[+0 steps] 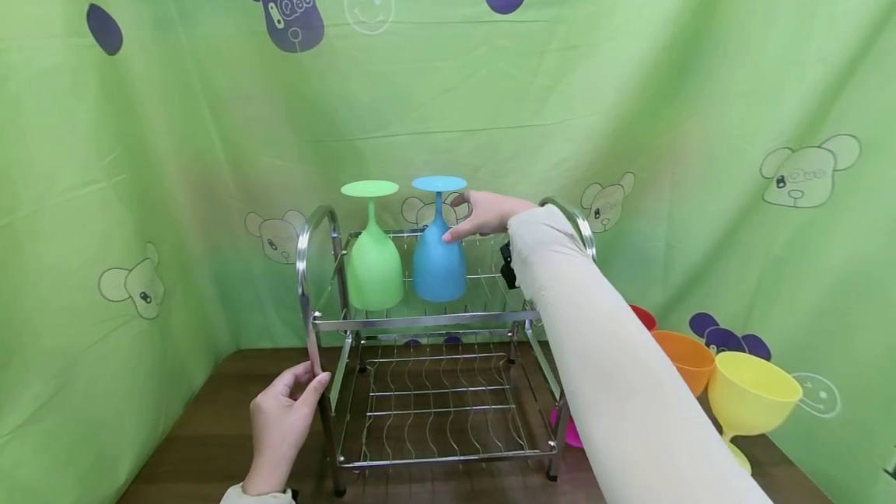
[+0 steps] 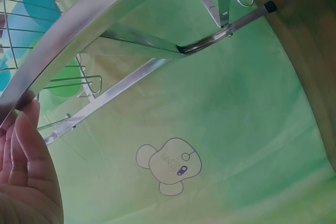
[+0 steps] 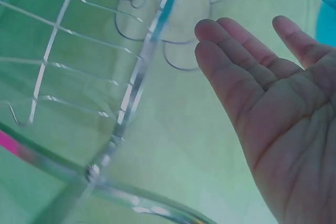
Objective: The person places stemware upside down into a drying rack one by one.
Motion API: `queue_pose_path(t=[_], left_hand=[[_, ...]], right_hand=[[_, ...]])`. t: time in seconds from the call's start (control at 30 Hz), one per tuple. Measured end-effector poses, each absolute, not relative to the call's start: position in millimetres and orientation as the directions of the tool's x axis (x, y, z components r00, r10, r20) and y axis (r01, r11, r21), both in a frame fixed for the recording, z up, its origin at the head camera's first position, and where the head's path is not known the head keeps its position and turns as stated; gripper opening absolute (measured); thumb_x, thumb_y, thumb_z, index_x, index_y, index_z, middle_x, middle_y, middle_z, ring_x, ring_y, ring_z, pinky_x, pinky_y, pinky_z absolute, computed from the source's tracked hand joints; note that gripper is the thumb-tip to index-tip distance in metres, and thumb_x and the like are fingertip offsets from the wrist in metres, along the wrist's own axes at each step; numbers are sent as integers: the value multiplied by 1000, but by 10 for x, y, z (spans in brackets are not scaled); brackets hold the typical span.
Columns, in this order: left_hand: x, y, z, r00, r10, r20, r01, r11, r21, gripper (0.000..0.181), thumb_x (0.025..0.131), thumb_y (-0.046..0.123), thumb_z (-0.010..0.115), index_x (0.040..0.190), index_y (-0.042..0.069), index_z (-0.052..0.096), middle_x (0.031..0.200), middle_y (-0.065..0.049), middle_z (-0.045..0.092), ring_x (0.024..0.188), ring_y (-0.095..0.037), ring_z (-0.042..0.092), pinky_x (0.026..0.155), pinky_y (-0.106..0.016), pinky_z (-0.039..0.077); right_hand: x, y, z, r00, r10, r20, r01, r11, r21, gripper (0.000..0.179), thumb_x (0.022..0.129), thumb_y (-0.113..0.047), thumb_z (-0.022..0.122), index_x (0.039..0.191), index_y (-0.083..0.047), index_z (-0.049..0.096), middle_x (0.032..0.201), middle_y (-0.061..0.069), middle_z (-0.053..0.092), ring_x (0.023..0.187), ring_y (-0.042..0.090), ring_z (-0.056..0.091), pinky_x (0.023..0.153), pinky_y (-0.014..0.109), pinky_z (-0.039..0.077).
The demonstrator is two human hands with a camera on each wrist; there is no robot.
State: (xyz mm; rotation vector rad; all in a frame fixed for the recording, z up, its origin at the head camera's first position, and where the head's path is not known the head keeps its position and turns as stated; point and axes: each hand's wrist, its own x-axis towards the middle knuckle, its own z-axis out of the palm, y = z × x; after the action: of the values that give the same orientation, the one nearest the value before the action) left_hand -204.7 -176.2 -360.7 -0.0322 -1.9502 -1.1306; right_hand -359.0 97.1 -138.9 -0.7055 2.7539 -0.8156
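A two-tier metal dish rack (image 1: 434, 321) stands on the table. Upside down on its upper tier are a green goblet (image 1: 374, 271) and, to the right of it, a blue goblet (image 1: 439, 267), bases up. My left hand (image 1: 283, 418) pinches the rack's left front post between thumb and fingers; the left wrist view shows this grip on the metal bar too. At the blue goblet's right side is my right hand (image 1: 490, 212), its thumb by the bowl and its fingers behind the stem. In the right wrist view the right-hand fingers (image 3: 231, 77) are loosely extended, not curled round anything.
Right of the rack stand a yellow goblet (image 1: 752, 395), an orange cup (image 1: 686, 360) and a red cup (image 1: 644, 317), partly behind my right sleeve (image 1: 616, 356). Something pink (image 1: 572, 432) shows low behind the rack's right leg. A green patterned cloth (image 1: 448, 84) hangs around the brown table (image 1: 231, 387).
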Motion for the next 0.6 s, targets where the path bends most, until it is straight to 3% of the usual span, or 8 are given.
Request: queue_pose_path(t=[0.4, 0.6], left_hand=[[-2023, -1744, -3587, -662, -369, 652, 404, 558, 725, 16, 76, 2, 78, 88, -5, 71, 80, -17, 70, 54, 4, 49, 49, -15, 39], [-2002, -1760, -3610, -688, -383, 617, 384, 530, 756, 14, 77, 3, 76, 89, -4, 71, 82, -17, 70, 55, 1, 49, 50, -16, 40]], right_hand=[[-3315, 1124, -1148, -877, -479, -16, -448, 832, -327, 68, 89, -31, 65, 140, 5, 39, 140, 25, 44, 126, 38, 45, 103, 48, 37], [-3127, 1162, -1106, -851, -526, -9, -504, 820, -270, 61, 89, -26, 66, 136, 6, 44, 130, 26, 53, 117, 36, 53, 96, 46, 43]])
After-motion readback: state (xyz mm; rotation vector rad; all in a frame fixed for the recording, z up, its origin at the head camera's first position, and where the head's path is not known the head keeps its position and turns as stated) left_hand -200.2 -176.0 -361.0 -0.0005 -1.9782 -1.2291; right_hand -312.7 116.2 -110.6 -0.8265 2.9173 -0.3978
